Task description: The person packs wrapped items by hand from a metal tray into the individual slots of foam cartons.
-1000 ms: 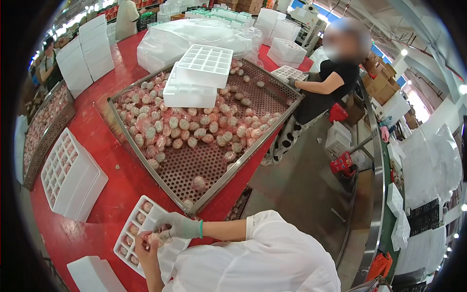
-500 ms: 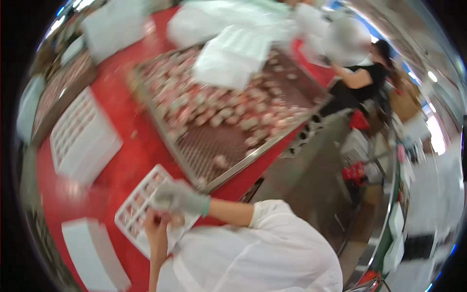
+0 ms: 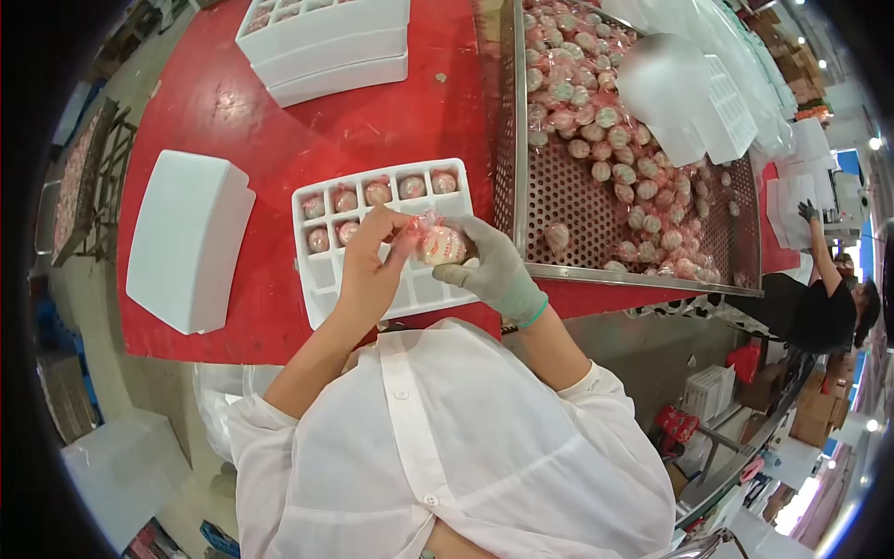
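Observation:
Above a white foam tray (image 3: 325, 274) with square compartments, I hold a wrapped egg (image 3: 441, 248) in clear film with red print. My right hand (image 3: 498, 270), in a pale glove with a green cuff, grips the egg from the right side. The bare fingers of my left hand (image 3: 371, 265) are closed on the gathered red end of its wrapper (image 3: 416, 224). In the tray's back row sit several wrapped eggs, among them one egg (image 3: 444, 183) in the far right corner. More lie in the second row, partly hidden by my hands.
A large perforated metal tray (image 3: 563, 244) with a heap of wrapped eggs (image 3: 643, 168) stands at right, foam trays (image 3: 731, 102) lying on it. Stacked foam trays (image 3: 340, 79) stand at the back of the red table (image 3: 270, 140), more foam (image 3: 182, 242) at left. Another person (image 3: 819, 307) is far right.
My view has turned, so the foam tray now appears nearer the middle and more level. The egg between my hands, blurred before, now shows plainly.

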A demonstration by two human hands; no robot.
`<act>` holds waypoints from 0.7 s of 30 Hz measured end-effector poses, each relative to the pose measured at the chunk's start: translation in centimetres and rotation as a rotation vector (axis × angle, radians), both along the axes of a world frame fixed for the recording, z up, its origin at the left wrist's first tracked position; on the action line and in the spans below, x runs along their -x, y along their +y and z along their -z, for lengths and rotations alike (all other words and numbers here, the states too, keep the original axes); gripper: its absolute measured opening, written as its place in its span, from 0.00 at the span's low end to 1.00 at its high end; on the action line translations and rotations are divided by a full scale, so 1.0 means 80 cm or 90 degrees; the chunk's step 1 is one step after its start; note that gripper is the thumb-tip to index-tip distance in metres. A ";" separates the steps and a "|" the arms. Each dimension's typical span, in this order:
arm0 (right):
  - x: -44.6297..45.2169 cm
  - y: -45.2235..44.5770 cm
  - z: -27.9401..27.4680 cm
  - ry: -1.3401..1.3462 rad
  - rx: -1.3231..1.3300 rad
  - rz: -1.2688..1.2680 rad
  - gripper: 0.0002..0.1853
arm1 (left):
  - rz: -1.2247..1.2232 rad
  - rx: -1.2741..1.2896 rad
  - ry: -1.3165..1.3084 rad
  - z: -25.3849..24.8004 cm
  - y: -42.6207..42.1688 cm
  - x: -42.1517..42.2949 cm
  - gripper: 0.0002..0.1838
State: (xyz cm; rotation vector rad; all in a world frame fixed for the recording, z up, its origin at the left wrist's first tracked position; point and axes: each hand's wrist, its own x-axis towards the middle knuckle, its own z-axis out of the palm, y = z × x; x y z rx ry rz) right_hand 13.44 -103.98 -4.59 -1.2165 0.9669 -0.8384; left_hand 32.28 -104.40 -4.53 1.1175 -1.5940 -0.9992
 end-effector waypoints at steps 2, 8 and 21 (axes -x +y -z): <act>-0.004 0.000 -0.001 0.140 0.136 0.028 0.29 | -0.043 -0.070 0.028 -0.005 0.002 0.005 0.02; -0.010 0.011 0.000 0.020 0.048 0.004 0.29 | -0.111 -0.156 0.047 -0.018 -0.002 0.003 0.10; -0.034 0.024 -0.012 0.018 0.046 -0.040 0.37 | 0.025 -0.517 0.190 0.078 0.005 0.005 0.11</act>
